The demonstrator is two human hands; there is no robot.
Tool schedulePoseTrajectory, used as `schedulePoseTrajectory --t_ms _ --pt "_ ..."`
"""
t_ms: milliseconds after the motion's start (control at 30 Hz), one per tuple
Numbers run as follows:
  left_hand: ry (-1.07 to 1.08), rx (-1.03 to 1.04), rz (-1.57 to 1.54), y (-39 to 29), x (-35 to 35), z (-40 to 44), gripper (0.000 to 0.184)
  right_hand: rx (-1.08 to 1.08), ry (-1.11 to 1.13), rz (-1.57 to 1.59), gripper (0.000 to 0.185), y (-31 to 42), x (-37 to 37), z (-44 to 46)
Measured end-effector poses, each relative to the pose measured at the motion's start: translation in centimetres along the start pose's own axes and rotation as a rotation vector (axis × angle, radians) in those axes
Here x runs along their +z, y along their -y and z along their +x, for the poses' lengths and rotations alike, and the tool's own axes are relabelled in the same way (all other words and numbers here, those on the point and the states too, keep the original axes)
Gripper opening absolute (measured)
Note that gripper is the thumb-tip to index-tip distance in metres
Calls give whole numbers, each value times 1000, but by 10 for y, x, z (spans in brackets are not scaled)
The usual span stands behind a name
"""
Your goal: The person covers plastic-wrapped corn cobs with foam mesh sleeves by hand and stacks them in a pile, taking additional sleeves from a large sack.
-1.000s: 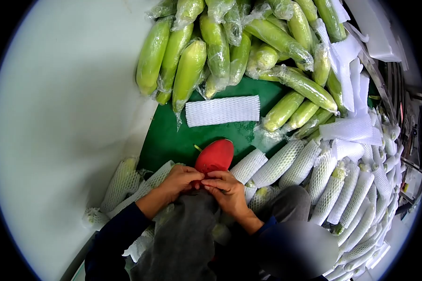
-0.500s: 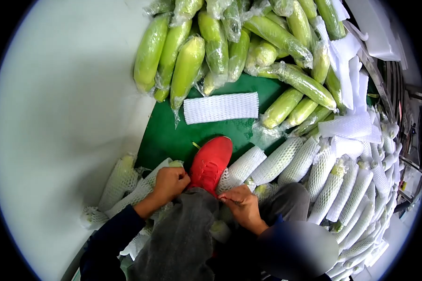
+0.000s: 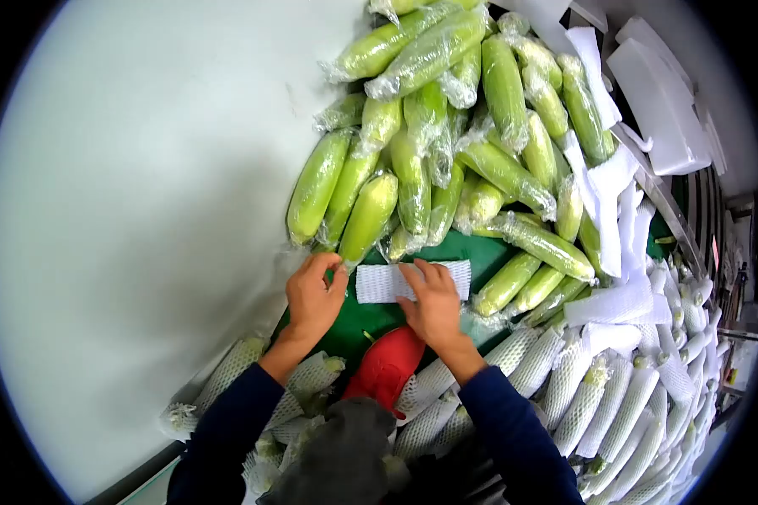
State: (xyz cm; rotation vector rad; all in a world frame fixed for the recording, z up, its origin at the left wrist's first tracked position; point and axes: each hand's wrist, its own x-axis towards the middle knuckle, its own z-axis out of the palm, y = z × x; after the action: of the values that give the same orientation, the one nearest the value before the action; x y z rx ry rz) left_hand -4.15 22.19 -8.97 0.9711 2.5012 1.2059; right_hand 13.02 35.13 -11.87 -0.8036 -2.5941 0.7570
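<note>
My left hand (image 3: 314, 295) is closed in a pinch beside the lower tip of a long green vegetable (image 3: 369, 217) wrapped in clear film. Whether the fingertips hold the film's tail is hidden. My right hand (image 3: 432, 305) bends its fingers and thumb over a flat white foam net sleeve (image 3: 379, 284), which lies crosswise on the green surface (image 3: 354, 324). Below the hands a red shoe (image 3: 389, 364) shows between my forearms.
Film-wrapped green vegetables (image 3: 504, 93) are heaped ahead. Many others in white foam nets (image 3: 581, 396) are piled on the right, with a few at lower left (image 3: 236, 370). Loose foam sleeves (image 3: 611, 305) lie at right. A pale panel (image 3: 143, 210) fills the left.
Both hands have moved forward from beside the shoe, my right one onto the foam net sleeve and my left one toward the wrapped vegetable. The view has shifted, and the heap appears lower.
</note>
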Motion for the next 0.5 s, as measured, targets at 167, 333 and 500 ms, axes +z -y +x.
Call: schedulePoseTrajectory --t_ms 167,333,500 --pt "170 -168 -234 5 4 -65 10 -17 -5 61 31 -13 16 5" --pt "319 -687 -739 5 20 -72 27 551 -32 1102 42 67 -21 -21" --pt "202 -322 -698 -56 7 -33 39 904 22 1614 57 85 -33 -9"
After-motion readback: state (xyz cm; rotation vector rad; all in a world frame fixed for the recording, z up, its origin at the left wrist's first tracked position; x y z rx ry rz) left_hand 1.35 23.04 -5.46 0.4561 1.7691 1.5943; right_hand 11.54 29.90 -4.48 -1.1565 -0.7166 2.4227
